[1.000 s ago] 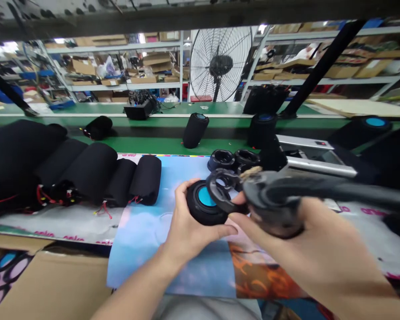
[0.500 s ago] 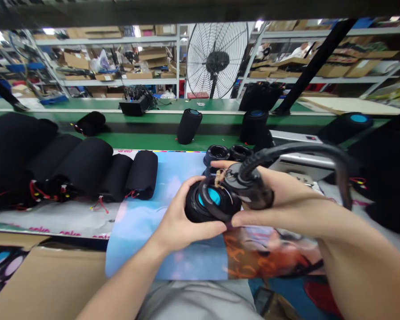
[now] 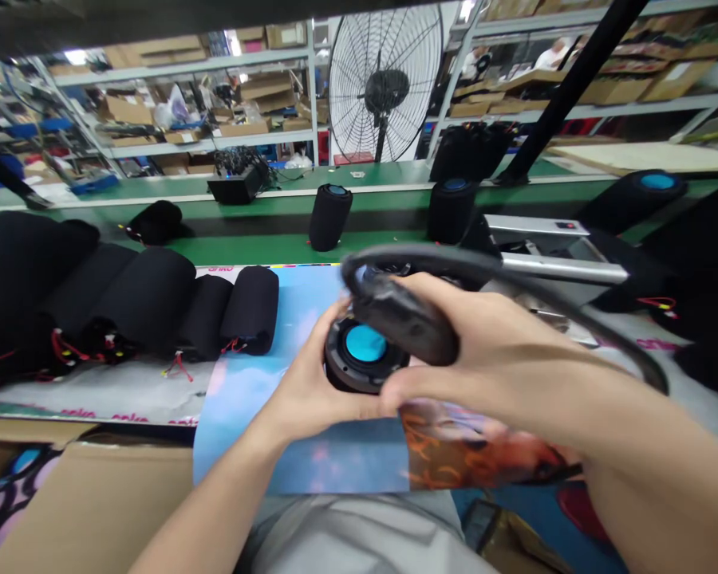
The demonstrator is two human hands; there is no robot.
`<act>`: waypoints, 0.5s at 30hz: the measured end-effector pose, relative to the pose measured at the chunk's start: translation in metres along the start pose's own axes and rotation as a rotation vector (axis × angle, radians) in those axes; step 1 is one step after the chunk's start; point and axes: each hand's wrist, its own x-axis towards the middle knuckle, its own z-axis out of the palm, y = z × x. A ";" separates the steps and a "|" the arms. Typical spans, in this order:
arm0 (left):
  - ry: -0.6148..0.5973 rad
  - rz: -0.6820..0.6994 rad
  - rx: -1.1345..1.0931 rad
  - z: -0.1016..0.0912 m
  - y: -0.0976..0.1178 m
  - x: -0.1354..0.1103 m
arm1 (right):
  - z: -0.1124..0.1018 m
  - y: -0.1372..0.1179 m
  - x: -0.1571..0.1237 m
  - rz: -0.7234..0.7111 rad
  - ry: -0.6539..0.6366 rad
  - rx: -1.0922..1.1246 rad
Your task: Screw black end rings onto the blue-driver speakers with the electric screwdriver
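Observation:
In the middle of the head view stands a black round speaker [image 3: 366, 351] with a bright blue disc in its end, facing up. My left hand [image 3: 314, 383] is wrapped round its left side, thumb along the near edge. My right hand [image 3: 448, 343] holds a black corded electric screwdriver [image 3: 404, 315], tilted over the speaker, its thick cable arching to the right. The right thumb touches the speaker's near right rim. The screwdriver's bit is hidden. Under the hands lies a light-blue printed sheet [image 3: 257, 446], with an orange-brown picture at its right part.
Several black fabric-covered cylinders [image 3: 251, 311] with red wires lie at the left. Other speakers [image 3: 330, 217] stand on the green bench behind. A metal fixture [image 3: 566, 267] is at the right. A large fan [image 3: 386, 88] and box-filled shelves stand beyond. A cardboard box [image 3: 113, 502] sits front left.
The screwdriver has swung to the left and tilted, and its cable now runs lower to the right. The blue disc is no longer crossed by the dark loop. Both hands remain at the speaker.

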 end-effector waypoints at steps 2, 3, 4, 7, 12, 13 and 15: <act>0.011 -0.023 -0.006 -0.001 -0.001 0.000 | -0.005 0.009 0.001 -0.014 -0.021 0.130; 0.007 -0.041 -0.010 -0.001 -0.001 0.000 | -0.007 0.014 0.003 -0.028 -0.040 0.177; 0.000 -0.054 -0.010 -0.001 -0.001 0.000 | -0.008 0.019 0.005 -0.037 -0.060 0.213; -0.009 -0.023 0.002 -0.002 0.000 0.001 | -0.004 0.027 0.009 -0.055 -0.106 0.272; -0.014 0.023 -0.003 0.000 0.000 0.003 | 0.010 0.030 0.006 -0.085 0.009 0.295; -0.014 0.019 -0.007 0.000 -0.001 0.003 | 0.011 0.031 0.004 -0.082 0.031 0.291; -0.020 0.019 -0.013 0.001 -0.001 0.003 | 0.012 0.032 0.001 -0.070 0.058 0.261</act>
